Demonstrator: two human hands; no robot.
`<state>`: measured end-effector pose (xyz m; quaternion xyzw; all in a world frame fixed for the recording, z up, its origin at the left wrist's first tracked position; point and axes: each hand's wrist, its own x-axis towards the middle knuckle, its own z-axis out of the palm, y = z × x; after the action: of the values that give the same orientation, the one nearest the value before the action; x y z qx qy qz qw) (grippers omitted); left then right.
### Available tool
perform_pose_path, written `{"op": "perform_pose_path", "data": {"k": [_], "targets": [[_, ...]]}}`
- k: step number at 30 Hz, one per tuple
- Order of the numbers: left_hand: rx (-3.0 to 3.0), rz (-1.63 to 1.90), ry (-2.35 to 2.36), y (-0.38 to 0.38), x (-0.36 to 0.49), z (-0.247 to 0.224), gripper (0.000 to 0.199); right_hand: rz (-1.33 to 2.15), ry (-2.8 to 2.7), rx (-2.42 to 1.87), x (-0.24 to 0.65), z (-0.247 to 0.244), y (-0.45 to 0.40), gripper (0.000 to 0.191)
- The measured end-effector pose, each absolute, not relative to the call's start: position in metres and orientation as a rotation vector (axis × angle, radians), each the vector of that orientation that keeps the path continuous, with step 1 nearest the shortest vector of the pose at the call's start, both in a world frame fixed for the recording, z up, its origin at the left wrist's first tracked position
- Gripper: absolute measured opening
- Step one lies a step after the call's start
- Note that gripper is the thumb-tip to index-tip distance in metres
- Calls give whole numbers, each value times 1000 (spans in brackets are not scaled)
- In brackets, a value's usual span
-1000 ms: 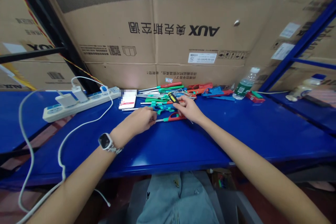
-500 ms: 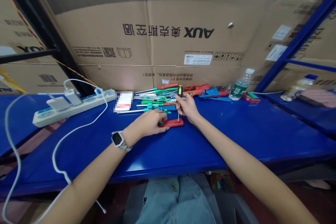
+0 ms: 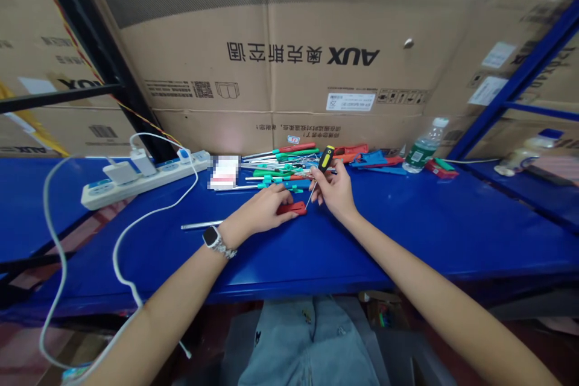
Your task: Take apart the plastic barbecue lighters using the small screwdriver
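My left hand (image 3: pixel 266 208) is closed around a red plastic handle (image 3: pixel 296 208) that lies low over the blue table, its right end showing past the fingers. A silvery metal rod (image 3: pixel 199 225) sticks out to the left behind my wrist; whether it joins the red handle is hidden. In my right hand (image 3: pixel 335 192) is a screwdriver (image 3: pixel 326 158) with a black and yellow handle and thin shaft. It leans with its handle to the upper right, and its tip is at the right end of the red handle; contact is hard to make out.
Behind my hands lies a pile of tools with green, red and blue handles (image 3: pixel 266 173). A white power strip (image 3: pixel 145 178) with plugs and cables stands left. To the right are blue and red plastic parts (image 3: pixel 368 158) and a water bottle (image 3: pixel 424 148). Cardboard boxes (image 3: pixel 289 12) stand behind the table.
The screwdriver has gone from nearly upright to tilted, its tip moving to the red handle's right end. The metal rod now shows left of my left wrist. The view has shifted slightly.
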<state>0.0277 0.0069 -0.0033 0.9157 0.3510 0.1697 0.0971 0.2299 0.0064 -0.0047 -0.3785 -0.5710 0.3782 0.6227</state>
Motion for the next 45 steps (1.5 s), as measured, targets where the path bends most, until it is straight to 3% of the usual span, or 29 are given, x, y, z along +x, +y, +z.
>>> {"op": "perform_pose_path", "data": {"k": [28, 35, 45], "targets": [[2576, 479, 1068, 13, 17, 2, 24, 791, -1573, -874, 211, -2, 6, 35], [2560, 482, 1057, 10, 17, 5, 22, 988, -1548, -879, 218, 8, 7, 40], [2561, 545, 988, 14, 15, -3, 25, 1114, -1679, -823, 228, 17, 11, 28]]}}
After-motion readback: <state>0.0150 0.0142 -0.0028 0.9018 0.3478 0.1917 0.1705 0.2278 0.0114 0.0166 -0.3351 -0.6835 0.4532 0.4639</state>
